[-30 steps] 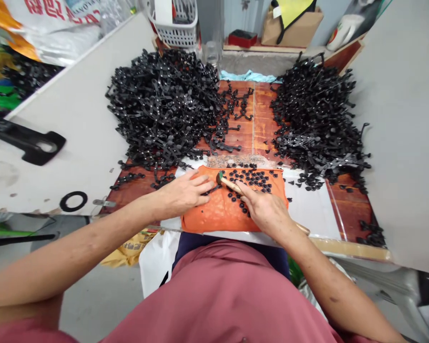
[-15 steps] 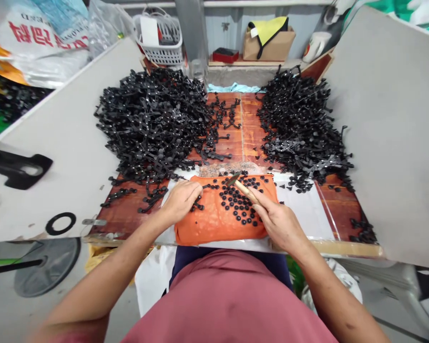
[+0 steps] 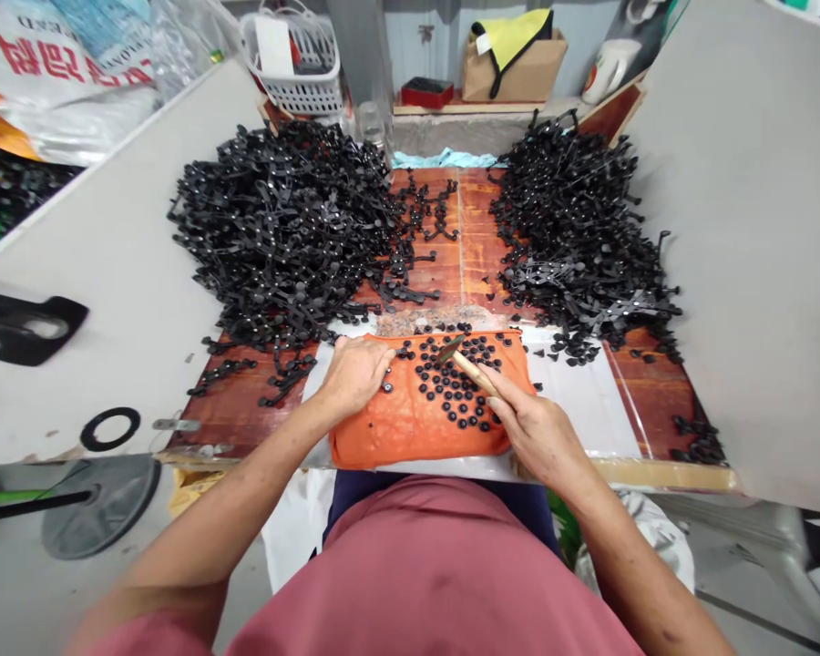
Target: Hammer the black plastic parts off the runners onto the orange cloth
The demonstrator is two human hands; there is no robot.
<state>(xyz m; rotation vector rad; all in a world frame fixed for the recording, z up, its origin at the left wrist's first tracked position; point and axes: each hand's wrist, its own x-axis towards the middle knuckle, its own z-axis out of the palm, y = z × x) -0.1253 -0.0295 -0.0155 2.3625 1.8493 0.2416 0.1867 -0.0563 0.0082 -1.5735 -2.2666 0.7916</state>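
My left hand (image 3: 356, 372) is closed at the left of an orange cloth pad (image 3: 383, 437), fingers bent over a black plastic strip piece whose round ends (image 3: 404, 352) peek out by the fingertips; most of it is hidden. In my right hand (image 3: 537, 426) is a small hammer (image 3: 476, 372), gripped by its pale wooden handle. Its dark head hovers over or rests on the pad's upper middle; I cannot tell which. Many small round black pieces (image 3: 459, 396) stand across the pad between my hands.
A big heap of black plastic strips (image 3: 287, 219) lies at left, another heap (image 3: 580, 237) at right, on a reddish wooden board (image 3: 475, 228). Light panels (image 3: 738, 228) rise on both sides. At the back are a white basket (image 3: 301, 87), a cardboard box (image 3: 519, 77) and a mug (image 3: 611, 68).
My left hand has shifted slightly right and turned, covering more of the black piece beneath it. The hammer head has moved a little right and down. The whole view has tilted slightly.
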